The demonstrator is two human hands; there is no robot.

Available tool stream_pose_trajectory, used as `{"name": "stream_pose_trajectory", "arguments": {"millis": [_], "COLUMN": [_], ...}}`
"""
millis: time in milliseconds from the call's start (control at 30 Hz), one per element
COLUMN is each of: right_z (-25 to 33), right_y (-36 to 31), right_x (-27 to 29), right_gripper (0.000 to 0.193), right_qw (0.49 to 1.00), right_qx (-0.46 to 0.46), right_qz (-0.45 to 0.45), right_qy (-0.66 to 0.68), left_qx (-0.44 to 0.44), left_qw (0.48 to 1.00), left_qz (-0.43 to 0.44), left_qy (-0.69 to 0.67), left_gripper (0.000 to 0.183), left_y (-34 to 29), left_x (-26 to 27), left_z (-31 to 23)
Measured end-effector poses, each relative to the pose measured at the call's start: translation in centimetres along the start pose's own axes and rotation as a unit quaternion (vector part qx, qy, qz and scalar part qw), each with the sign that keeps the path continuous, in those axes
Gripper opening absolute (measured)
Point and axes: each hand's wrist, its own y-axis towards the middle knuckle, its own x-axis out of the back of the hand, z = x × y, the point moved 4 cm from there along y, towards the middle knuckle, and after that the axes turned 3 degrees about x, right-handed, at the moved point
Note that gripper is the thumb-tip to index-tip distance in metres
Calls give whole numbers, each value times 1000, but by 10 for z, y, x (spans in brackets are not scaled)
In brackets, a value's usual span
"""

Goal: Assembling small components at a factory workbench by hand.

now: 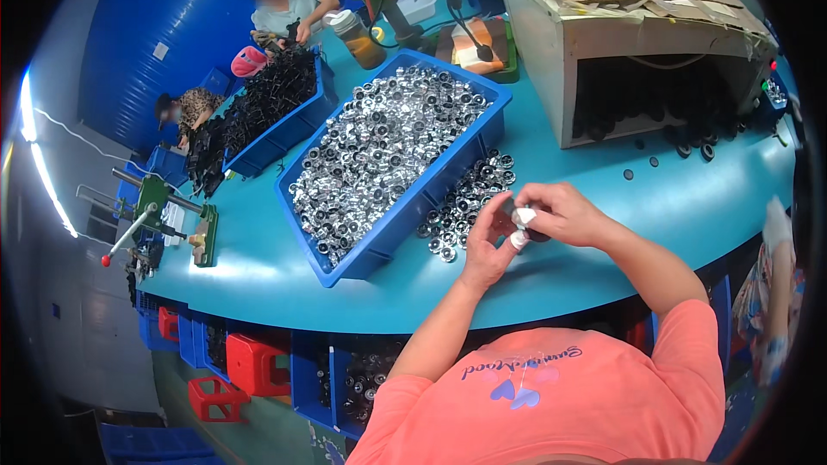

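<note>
Across a teal worktable (pixel 689 198), the person's left hand (pixel 488 245) and right hand (pixel 560 213) are meeting, fingers pinching one small dark part (pixel 510 208) between them above the table edge. Loose silver rings (pixel 465 198) are lying just beside, against a blue bin (pixel 405 207) full of them.

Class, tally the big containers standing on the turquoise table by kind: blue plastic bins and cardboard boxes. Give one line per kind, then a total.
Blue plastic bins: 2, one of silver parts, one of black parts
Cardboard boxes: 1
Total: 3
</note>
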Motion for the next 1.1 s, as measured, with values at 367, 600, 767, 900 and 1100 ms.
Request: {"name": "stream_pose_trajectory", "arguments": {"millis": [367,600,767,900,1100], "right_z": [-24,-16,-41,-47,-46], "right_y": [16,14,14,20,18], "right_x": [-33,-3,25,30,23], "right_gripper": [18,13,13,18,21], "right_qw": [999,982,901,875,882], "right_qx": [45,67,74,9,-30], "right_qz": [-6,-134,-165,-118,-73], "right_qy": [31,-112,-395,-469,-465], "left_qx": [75,60,114,135,141], "left_qw": [994,979,917,898,884], "left_qz": [0,-62,-27,-18,1], "left_qy": [-84,-184,-380,-419,-446], "left_gripper": [54,51,55,59,58], "left_y": [6,11,13,16,15], "left_x": [19,38,44,43,40], "left_z": [7,4,10,7,1]}}
